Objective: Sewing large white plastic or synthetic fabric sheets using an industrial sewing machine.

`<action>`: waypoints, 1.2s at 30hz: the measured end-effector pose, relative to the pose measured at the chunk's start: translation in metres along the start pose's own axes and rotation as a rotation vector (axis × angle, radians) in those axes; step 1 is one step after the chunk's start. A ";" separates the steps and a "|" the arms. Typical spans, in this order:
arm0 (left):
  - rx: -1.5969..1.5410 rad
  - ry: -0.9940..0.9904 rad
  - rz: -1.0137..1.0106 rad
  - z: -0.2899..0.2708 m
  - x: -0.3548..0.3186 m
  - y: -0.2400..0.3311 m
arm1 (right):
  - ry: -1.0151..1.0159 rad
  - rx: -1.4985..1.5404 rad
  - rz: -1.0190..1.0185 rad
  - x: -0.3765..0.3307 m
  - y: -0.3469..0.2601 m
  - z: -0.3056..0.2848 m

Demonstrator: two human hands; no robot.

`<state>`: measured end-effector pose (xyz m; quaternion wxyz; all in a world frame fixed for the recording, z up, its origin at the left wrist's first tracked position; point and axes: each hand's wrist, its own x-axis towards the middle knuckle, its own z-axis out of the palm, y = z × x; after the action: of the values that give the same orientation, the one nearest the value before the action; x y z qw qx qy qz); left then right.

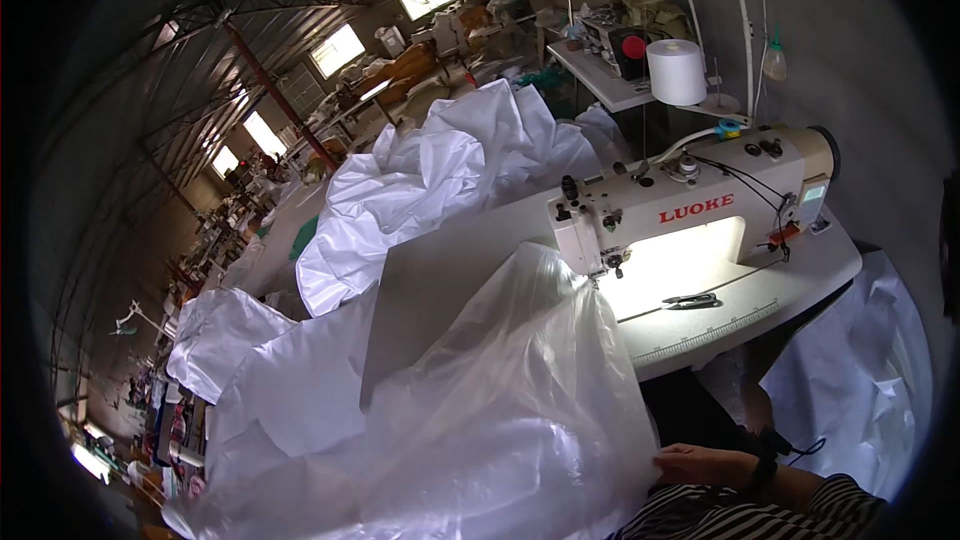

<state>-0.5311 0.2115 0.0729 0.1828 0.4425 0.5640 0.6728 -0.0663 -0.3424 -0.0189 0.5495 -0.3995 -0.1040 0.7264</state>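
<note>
My right hand sits low at the near edge of the view, fingers curled closed on the hem of a clear plastic sheet. The film is thin, glossy and crinkled, and it billows up in a soft tent from my grip toward the needle end of the sewing machine, where its far corner tucks in under the head. A dark band wraps my wrist, and my sleeve is striped black and white. My left hand is not in view, so I cannot tell what its fingers are doing.

The machine is a cream, boxy industrial one with rounded corners, its lamp throwing a bright patch onto the smooth pale counter. A small pair of dark thread snips lies flat in that lit patch, well apart from my hand, and a printed ruler strip runs along the counter's near edge. Behind the machine stands a fat white thread cone on a stand.

Past the counter, to the left, a heap of opaque white woven fabric lies in stiff, papery folds, and more of it spills down toward the floor beside the plastic.
</note>
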 end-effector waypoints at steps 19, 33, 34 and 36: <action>0.893 -1.155 0.851 0.199 -0.213 0.024 | 0.061 -0.303 0.056 0.005 0.012 -0.001; 0.591 -1.391 0.463 0.012 -0.406 0.074 | -0.063 -0.467 -0.020 0.015 0.006 0.002; 0.549 -1.270 0.305 0.007 -0.406 0.070 | -0.042 -0.436 -0.004 0.014 0.007 0.002; 0.240 -1.223 -0.069 -0.005 -0.413 0.071 | -0.029 -0.385 0.005 0.014 0.010 0.002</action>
<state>-0.2934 -0.1205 -0.0229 0.4430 0.7467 0.4431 0.2234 -0.0759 -0.3332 -0.0297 0.4593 -0.4872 -0.2479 0.7002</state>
